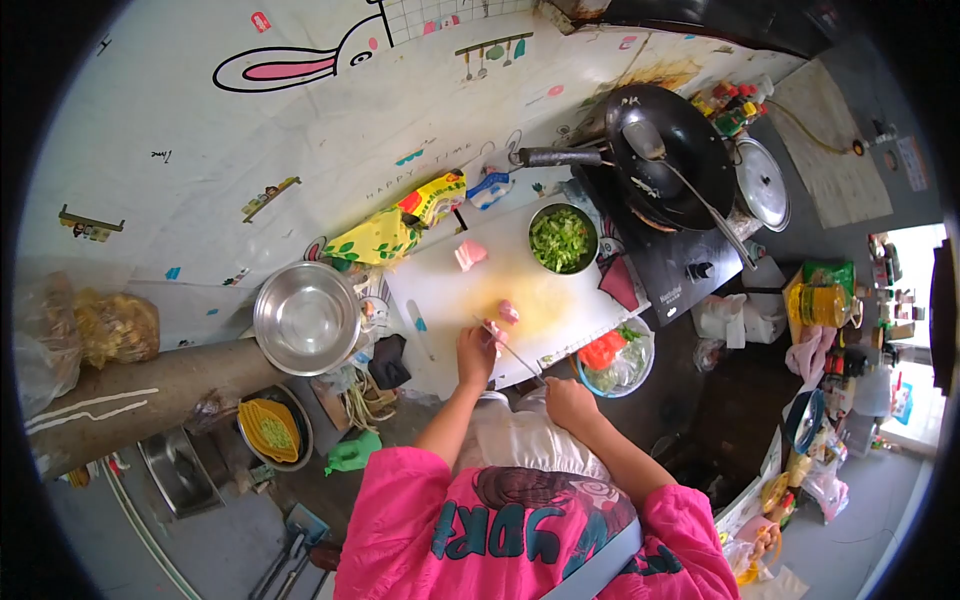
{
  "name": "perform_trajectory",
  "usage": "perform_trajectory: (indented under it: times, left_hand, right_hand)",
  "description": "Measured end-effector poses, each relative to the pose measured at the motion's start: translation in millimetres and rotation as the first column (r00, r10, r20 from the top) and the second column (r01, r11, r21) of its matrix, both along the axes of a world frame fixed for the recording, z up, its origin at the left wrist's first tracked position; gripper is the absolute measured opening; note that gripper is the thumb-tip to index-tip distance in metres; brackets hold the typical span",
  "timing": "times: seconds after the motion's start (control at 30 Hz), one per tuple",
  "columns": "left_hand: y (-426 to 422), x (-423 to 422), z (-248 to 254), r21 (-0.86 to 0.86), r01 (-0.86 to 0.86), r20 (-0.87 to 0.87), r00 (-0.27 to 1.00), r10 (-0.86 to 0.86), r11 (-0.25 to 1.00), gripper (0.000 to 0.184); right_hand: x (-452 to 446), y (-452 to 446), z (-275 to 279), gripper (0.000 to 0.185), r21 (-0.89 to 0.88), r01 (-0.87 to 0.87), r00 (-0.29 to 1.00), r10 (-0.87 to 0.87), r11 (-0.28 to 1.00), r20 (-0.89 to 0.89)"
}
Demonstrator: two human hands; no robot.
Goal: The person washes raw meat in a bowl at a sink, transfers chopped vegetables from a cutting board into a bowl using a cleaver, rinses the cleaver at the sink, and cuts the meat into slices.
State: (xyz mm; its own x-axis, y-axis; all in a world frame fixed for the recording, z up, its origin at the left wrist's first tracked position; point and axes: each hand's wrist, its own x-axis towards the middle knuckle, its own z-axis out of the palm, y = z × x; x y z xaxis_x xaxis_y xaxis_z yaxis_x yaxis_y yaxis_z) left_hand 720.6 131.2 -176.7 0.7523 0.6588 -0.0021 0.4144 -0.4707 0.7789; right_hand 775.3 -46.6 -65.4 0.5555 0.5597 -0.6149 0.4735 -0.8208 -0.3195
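My right hand [571, 402] is closed round the handle of a knife [522, 360], near the front edge of a white cutting board [570, 310]. Its blade slants up and left across the board towards my left hand [476, 355]. The fingers of that hand are bent over a piece of raw meat [495, 328] beside the blade. Just beyond lies a small pink chunk of meat [509, 312]. A paler, larger slab of meat [470, 254] rests farther back. At the board's back right stands a metal bowl [535, 262] with chopped greens [562, 238].
A black wok [690, 160] with a spatula [683, 180] sits on the stove [675, 285] at right. Left of the board is an empty steel basin [305, 318]. Yellow packages [385, 237] lie along the wall. A waste tub [648, 362] stands below the board's right edge.
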Motion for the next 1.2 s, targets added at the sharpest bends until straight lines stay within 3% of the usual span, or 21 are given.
perform_trajectory:
  times: [0.3,0.7,0.8,0.9,1.0,1.1,1.2]
  left_hand:
    - [6.7,3.2,2.7,-0.068,0.088,0.100,0.992,-0.081,0.994,0.016]
    - [8.2,8.3,14.1,-0.058,0.074,0.159,0.985,-0.064,0.996,0.008]
    - [13.0,7.7,16.9,0.000,0.203,0.101,0.974,-0.202,0.979,0.018]
    - [10.4,7.0,10.1,-0.019,0.127,0.063,0.990,-0.125,0.992,0.020]
    - [6.9,8.4,1.8,-0.006,0.072,-0.092,0.993,-0.072,0.997,0.021]
    - [2.0,17.1,24.8,-0.164,-0.038,0.159,0.985,0.065,0.986,0.012]
    - [1.5,10.3,-20.9,-0.048,-0.072,0.095,0.993,0.076,0.996,0.014]
  right_hand:
    - [11.6,9.2,-12.8,0.018,0.030,-0.064,0.998,0.064,0.998,-0.028]
    - [31.2,39.1,-30.5,0.016,0.009,-0.165,0.985,0.165,0.986,-0.053]
    - [34.6,51.1,-28.0,0.017,-0.047,-0.149,0.987,0.146,0.988,-0.068]
    - [38.6,60.3,-24.7,0.018,-0.065,-0.102,0.992,0.096,0.993,-0.082]
    - [35.4,53.5,-34.3,0.020,-0.054,-0.051,0.995,0.046,0.997,-0.083]
    - [26.6,37.8,-43.3,0.021,0.025,-0.060,0.995,0.062,0.998,-0.079]
    - [21.1,20.0,-29.4,0.021,-0.020,-0.021,0.991,0.018,1.000,-0.131]
